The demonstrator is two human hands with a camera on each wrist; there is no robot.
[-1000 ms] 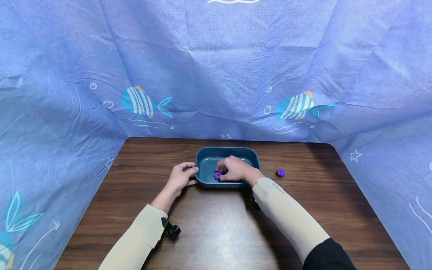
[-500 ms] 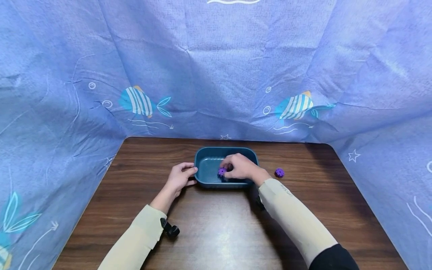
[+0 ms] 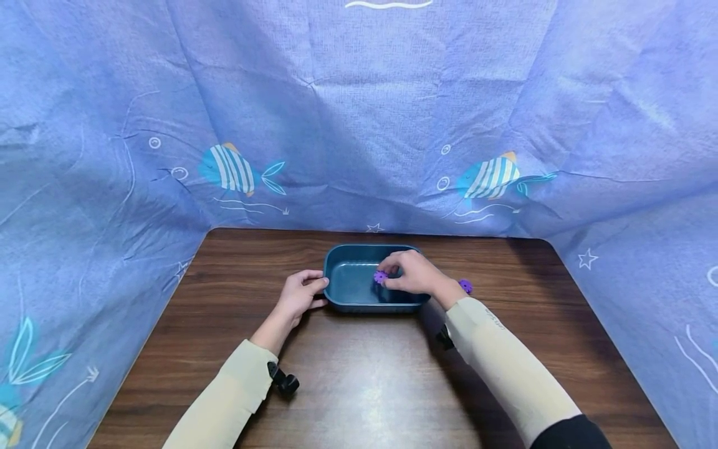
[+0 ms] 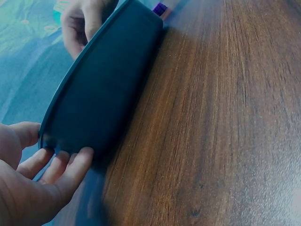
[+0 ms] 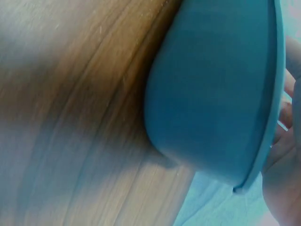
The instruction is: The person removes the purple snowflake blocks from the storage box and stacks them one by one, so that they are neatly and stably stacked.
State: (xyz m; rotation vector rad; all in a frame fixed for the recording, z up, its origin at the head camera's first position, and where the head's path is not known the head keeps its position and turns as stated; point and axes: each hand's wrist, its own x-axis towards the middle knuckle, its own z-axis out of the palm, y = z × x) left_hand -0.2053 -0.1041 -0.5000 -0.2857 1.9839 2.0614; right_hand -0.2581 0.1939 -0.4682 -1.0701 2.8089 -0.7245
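Observation:
In the head view a dark teal rectangular tub [image 3: 370,308] stands on the table. My left hand [image 3: 294,294] grips its left end, thumb at the rim and fingers against the outer wall [image 4: 103,84], as the left wrist view shows. My right hand [image 3: 415,273] is over the tub's right half and pinches a small purple toothed disc [image 3: 380,277] between thumb and fingers. A second purple toothed disc [image 3: 465,286] lies on the table right of the tub, partly covered by my right wrist. In the right wrist view the tub's wall [image 5: 211,94] hides the pinched disc.
The brown wood-grain table [image 3: 359,374] stretches around the tub on all sides. A blue fish-print cloth [image 3: 359,125] hangs behind the table and along both sides. A small black device [image 3: 285,381] is strapped at my left wrist.
My right hand has moved right and away from me inside the tub, raising the pinched purple disc with it. My left hand keeps its grip on the tub's left end.

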